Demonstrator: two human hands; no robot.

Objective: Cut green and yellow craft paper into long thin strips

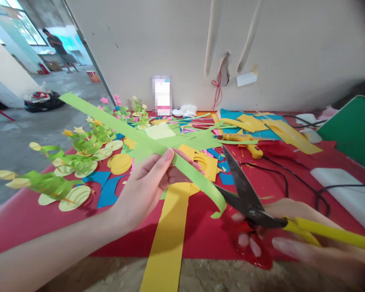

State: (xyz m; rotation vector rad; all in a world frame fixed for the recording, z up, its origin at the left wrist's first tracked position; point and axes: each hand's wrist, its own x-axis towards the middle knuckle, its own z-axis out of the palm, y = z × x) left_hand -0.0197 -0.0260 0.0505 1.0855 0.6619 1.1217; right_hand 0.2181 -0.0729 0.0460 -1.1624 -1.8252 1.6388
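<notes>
Left hand [152, 182] pinches a long green paper strip [134, 136], held up over the red tabletop [33, 219] near its front edge, thumb on top. Right hand [307, 239] is closed round the yellow handles of the scissors [246, 194]; blades stand apart, the strip's curled end just at them. Cutting step in hand. Next likely needs the strip fed squarely between the blades. A yellow strip [170, 227] lies beneath.
</notes>
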